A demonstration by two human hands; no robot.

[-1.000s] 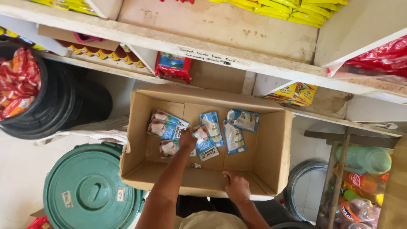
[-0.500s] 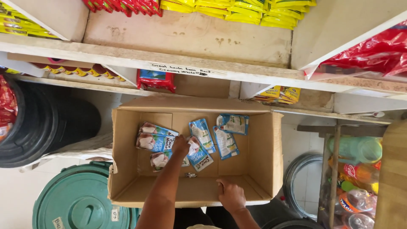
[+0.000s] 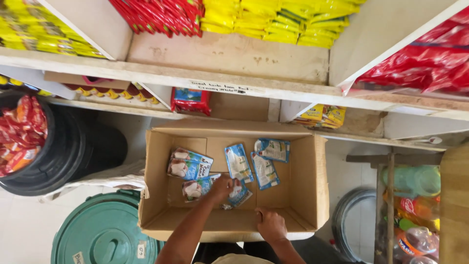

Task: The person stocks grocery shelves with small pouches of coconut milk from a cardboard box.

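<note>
Two bare hands work at an open cardboard box [image 3: 308, 181], seen from above. Nearest the camera, the right hand [image 3: 271, 225] rests on the box's near wall, its grip closed over the edge, most likely to keep the box from sliding. Just beyond it, the left hand [image 3: 222, 188] reaches down to the box floor, fingers narrowed onto a small blue-and-white sachet [image 3: 240, 194]; whether the sachet is pinched or only touched I cannot tell. More sachets [image 3: 238, 163] of the same kind lie flat and loosely scattered across the floor, some overlapping, a pair [image 3: 188, 164] to the left and one [image 3: 272, 149] near the far wall. Left of the box stands a green lidded bin [image 3: 105, 232], and farther left a black tub [image 3: 73, 151] of red packets. Farthest off, white shelves [image 3: 229, 85] carry rows of red and yellow packets [image 3: 273, 22]
</note>
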